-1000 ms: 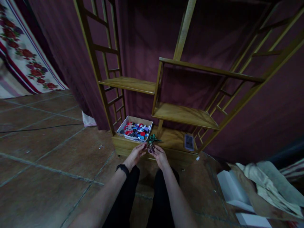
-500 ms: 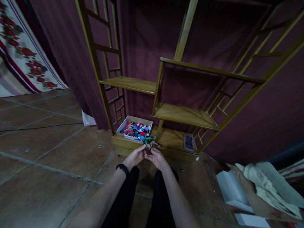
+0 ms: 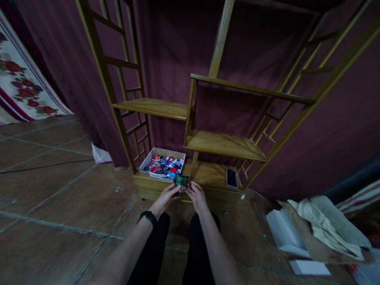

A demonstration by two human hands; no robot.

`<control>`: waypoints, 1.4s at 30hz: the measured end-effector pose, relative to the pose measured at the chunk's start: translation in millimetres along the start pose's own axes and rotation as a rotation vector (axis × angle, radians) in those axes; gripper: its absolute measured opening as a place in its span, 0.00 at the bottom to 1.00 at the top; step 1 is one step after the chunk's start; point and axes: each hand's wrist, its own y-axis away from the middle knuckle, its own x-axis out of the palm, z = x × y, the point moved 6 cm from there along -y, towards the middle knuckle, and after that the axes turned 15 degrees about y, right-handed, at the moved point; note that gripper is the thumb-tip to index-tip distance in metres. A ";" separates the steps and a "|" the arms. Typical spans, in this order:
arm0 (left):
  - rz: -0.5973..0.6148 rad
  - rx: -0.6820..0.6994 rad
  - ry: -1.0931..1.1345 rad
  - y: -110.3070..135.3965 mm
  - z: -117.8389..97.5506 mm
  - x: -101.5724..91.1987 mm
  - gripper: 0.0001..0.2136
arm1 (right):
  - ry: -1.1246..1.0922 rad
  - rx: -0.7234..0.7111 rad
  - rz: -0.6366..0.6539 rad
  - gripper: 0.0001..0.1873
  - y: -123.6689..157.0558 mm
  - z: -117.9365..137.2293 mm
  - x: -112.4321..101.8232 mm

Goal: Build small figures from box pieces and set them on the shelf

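Observation:
My left hand (image 3: pixel 167 196) and my right hand (image 3: pixel 196 195) meet in front of the low shelf. Between their fingertips is a small shiny green and brown piece (image 3: pixel 181 180) with an uneven outline; its kind is too small to make out. The left fingers are closed on its lower left side, and the right fingers pinch its right side. Just behind and to the left stands a shallow white box (image 3: pixel 142 167), full of small flat pieces (image 3: pixel 167 165) in red, blue, black, white and purple.
The box rests on the bottom of a wooden shelf unit (image 3: pixel 225 144). A dark rectangular object (image 3: pixel 231 178) lies at its right end. White boxes (image 3: pixel 286 231) and a pale cloth (image 3: pixel 323 233) are on the right. A black cable (image 3: pixel 47 165) crosses the tiled floor on the left.
The shiny piece has been turned between my hands, its green part now nearer the left fingers. My right hand has drawn slightly apart from the left. The view has shifted a little right.

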 end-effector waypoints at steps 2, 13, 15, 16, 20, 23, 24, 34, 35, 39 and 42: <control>0.007 -0.008 -0.018 -0.7 1.5 -0.2 0.16 | 0.000 -0.021 0.002 0.12 0.6 -1.1 1.5; 0.115 -0.154 0.148 6.8 5.4 11.7 0.13 | -0.073 0.040 0.065 0.07 -3.8 -7.3 1.6; 0.086 -0.137 0.142 6.4 6.1 10.1 0.14 | -0.016 0.057 0.066 0.09 -3.4 -10.2 1.0; 0.060 -0.115 0.137 5.5 6.3 7.9 0.14 | 0.034 0.066 0.046 0.10 -3.1 -11.6 -0.5; -0.011 -0.005 0.065 -1.9 7.6 -1.8 0.13 | 0.235 0.034 -0.083 0.14 -1.7 -9.3 -7.6; -0.040 0.069 -0.027 -8.5 8.6 -6.9 0.16 | 0.254 0.006 0.042 0.20 -0.5 -6.9 2.6; -0.051 0.086 -0.056 -10.3 9.2 -8.0 0.17 | 0.255 0.010 0.101 0.21 0.0 -7.6 7.2; 0.123 0.110 -0.202 -16.7 23.3 8.5 0.18 | 0.433 -0.068 0.110 0.30 -10.9 -17.8 14.0; 0.131 0.102 -0.206 -17.5 25.2 9.0 0.18 | 0.447 -0.094 0.099 0.30 -12.3 -17.0 13.7; 0.167 0.090 -0.248 -18.1 30.3 12.8 0.19 | 0.523 -0.167 0.038 0.26 -17.1 -14.3 10.4; 0.193 0.097 -0.259 -15.1 30.5 18.9 0.20 | 0.563 -0.151 -0.018 0.23 -19.5 -15.1 5.5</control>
